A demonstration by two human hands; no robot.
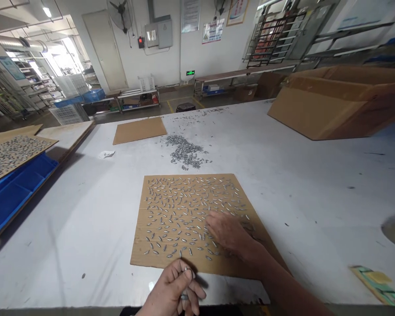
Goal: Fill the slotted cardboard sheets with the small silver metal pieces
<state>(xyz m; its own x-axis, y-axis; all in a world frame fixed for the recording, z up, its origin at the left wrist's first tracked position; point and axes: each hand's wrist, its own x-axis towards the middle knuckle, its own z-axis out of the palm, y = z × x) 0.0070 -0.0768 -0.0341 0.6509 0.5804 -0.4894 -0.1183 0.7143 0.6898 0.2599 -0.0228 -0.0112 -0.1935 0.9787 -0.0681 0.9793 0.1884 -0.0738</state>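
head view: a cardboard sheet (197,259) lies flat on the white desk (299,175), covered with small silvery metal pieces (181,206) laid out apart from each other. right hand (228,235) rests palm down on the sheet's right part, fingers spread flat over the pieces, its grip apart and clamped on nothing. left hand (176,289) sits at the sheet's near edge, fingers curled shut around a few of the same pieces. a loose pile of metal pieces (186,151) lies beyond the sheet. they look tiny, light, stiff and slick, so i'd pinch each one by its middle with the fingertips.
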